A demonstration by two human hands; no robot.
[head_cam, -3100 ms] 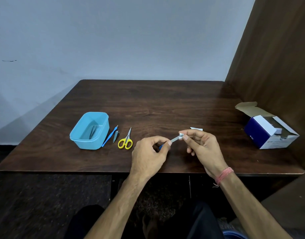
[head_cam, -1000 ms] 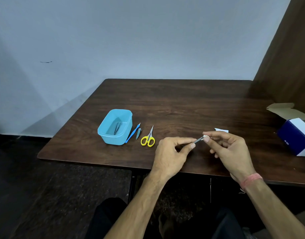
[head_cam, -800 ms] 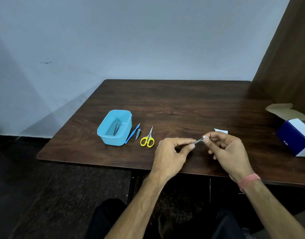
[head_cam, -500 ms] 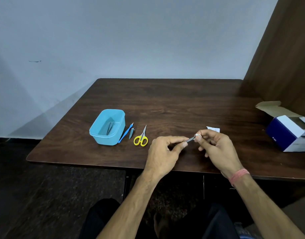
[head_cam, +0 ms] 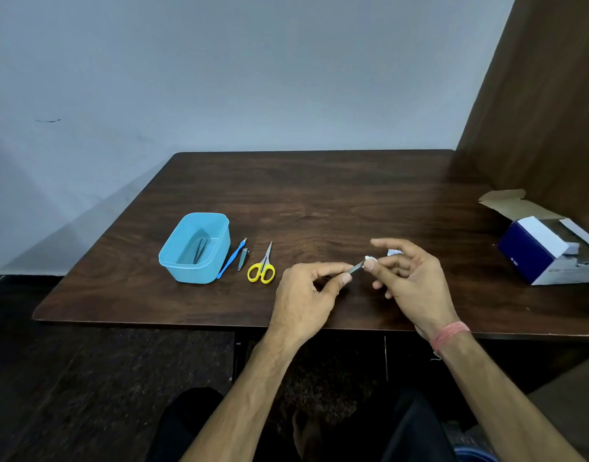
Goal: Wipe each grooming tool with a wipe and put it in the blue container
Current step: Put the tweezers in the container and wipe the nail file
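Your left hand (head_cam: 306, 291) pinches the tool (head_cam: 355, 269) by its handle, leaving the metal end free for the wipe (head_cam: 370, 259) pinched in your right hand (head_cam: 409, 278); the container (head_cam: 195, 248) waits on the counter (head_cam: 319, 195), left, holding tweezers (head_cam: 198, 250)

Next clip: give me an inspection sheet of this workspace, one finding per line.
Surface: dark wooden table.
Job's things: light blue plastic container holds dark metal tweezers; beside it lie a blue-handled slim tool, small metal nail clipper and yellow-handled scissors.
Clutter: open blue-and-white cardboard box; small wipe packet.
Hands: left hand pinches a thin metal tool; right hand pinches a white wipe at its tip.
Cables: nothing seen.
Surroundings: pale wall, brown wooden panel.
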